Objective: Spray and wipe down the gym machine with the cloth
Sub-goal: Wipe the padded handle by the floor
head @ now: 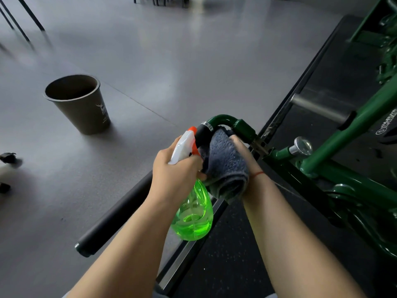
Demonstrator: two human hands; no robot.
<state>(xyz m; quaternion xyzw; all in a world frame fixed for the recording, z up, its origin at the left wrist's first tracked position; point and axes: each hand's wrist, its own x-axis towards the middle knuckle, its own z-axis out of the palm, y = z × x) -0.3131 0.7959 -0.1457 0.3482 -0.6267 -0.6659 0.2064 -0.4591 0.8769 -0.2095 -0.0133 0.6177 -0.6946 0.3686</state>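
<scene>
**Bottle aimed, cloth ready at the handle**

The left hand (178,168) is closed around the neck of the spray bottle (194,214). The nozzle points forward at the black handle (203,134), just in front of the knuckles. I judge it is held so close because the spray should land on the handle and not on the floor (150,61).

The right hand (247,155) grips the folded grey cloth (225,166). The cloth lies between the two hands and touches the handle from the right side. The fingers are mostly hidden behind it, but they seem curled around it. Probably the cloth waits there to catch the liquid and wipe at once.

The green frame of the gym machine (343,134) continues to the right of the right hand, with a silver knob (301,146) near it. A long padded bar (116,214) passes under the left forearm.

Counted, there are:
- two hands
- one spray bottle
- one cloth
- one knob
- one brown bin (79,102), standing well to the left of the left hand
- one red string (257,174) on the right wrist
</scene>
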